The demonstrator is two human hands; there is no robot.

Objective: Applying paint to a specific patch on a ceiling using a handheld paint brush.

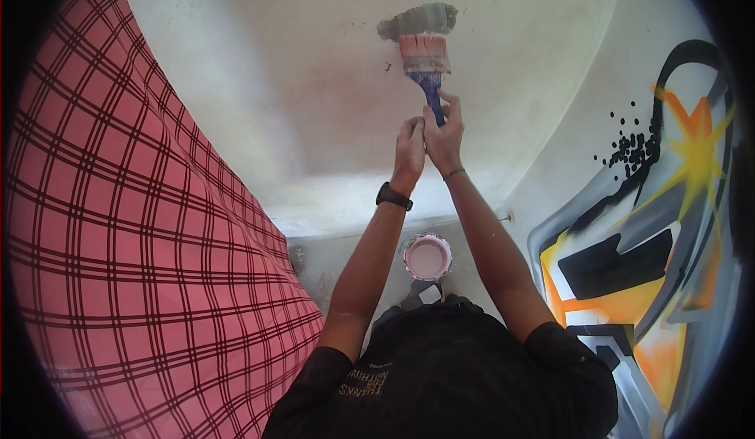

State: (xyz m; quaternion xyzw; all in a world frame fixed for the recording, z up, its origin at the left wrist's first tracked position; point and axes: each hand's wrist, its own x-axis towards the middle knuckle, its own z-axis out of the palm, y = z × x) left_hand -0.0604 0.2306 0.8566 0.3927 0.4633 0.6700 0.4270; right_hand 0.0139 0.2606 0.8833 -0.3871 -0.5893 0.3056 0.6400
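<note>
My right hand point(444, 140) grips the blue handle of a wide paintbrush point(432, 93), with its thumb along the handle. The brush's pink-stained bristles are against the pale wall point(299, 85), just below a dark grey patch point(417, 18). My left hand point(409, 152) is closed beside my right hand, near the lower end of the handle; what is inside its fingers is hidden. Below my hands, a round bucket point(427, 256) of pale pink paint stands on the floor.
A pink checked cloth point(134, 226) hangs along the left. The side wall at the right carries a black, grey, orange and yellow spray-painted design point(613, 266). The grey floor point(318, 258) meets the wall below my hands.
</note>
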